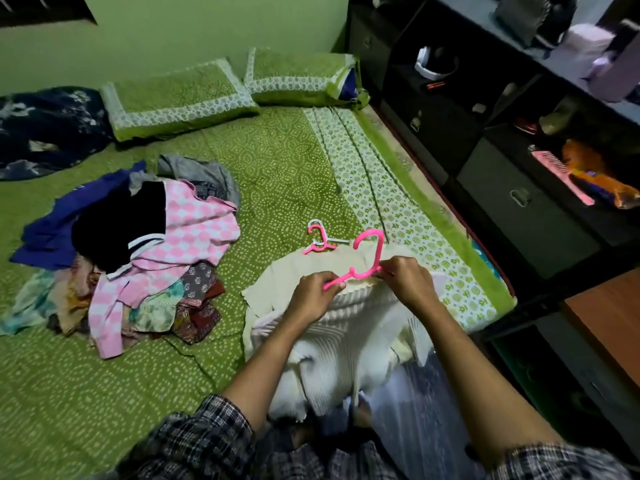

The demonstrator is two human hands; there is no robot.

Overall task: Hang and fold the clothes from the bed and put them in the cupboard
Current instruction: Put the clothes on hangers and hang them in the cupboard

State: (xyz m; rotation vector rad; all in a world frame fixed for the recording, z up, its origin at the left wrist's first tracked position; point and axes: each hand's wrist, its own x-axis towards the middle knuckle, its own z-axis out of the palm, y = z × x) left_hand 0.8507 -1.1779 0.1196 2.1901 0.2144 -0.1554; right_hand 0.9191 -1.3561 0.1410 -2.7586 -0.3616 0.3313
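Note:
A cream ribbed garment point(341, 336) lies on the green bed point(104, 386) in front of me, its collar end away from me. A pink hanger point(369, 258) sits at that collar, hook pointing up. My left hand point(313, 296) grips the hanger's left arm together with the cloth. My right hand point(407, 280) pinches the hanger's right arm at the collar. A heap of mixed clothes point(138, 258) lies to the left, with a pink checked piece point(194, 230) and a black one point(117, 223) on top. Two more hangers point(320, 239), pink and white, lie just beyond the garment.
Two green pillows point(180, 95) lie at the head of the bed, a dark blue blanket point(45, 129) at far left. A dark shelf unit with drawers point(519, 199) runs along the bed's right side, holding a pink comb point(561, 174) and small items. A wooden surface point(609, 323) is at right.

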